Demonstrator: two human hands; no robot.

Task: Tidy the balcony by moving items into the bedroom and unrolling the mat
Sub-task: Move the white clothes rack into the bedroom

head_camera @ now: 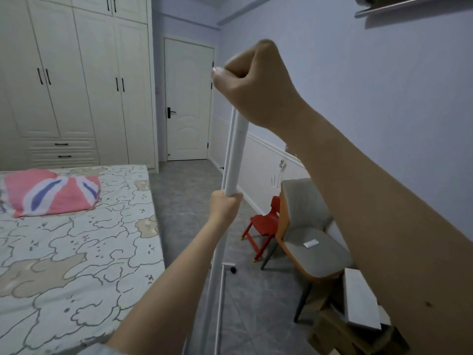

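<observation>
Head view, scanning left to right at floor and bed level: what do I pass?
Pillow on the bed → left hand gripping the white pole → red child's chair → grey chair → cardboard boxes.

The top of the white pole [236, 149] hides inside the right hand [252, 80]. The cardboard boxes [358, 326] run off the bottom edge.

White pole [236, 152], red small chair [263, 224], pink-blue-white striped pillow [53, 190], grey floor [184, 190]
</observation>
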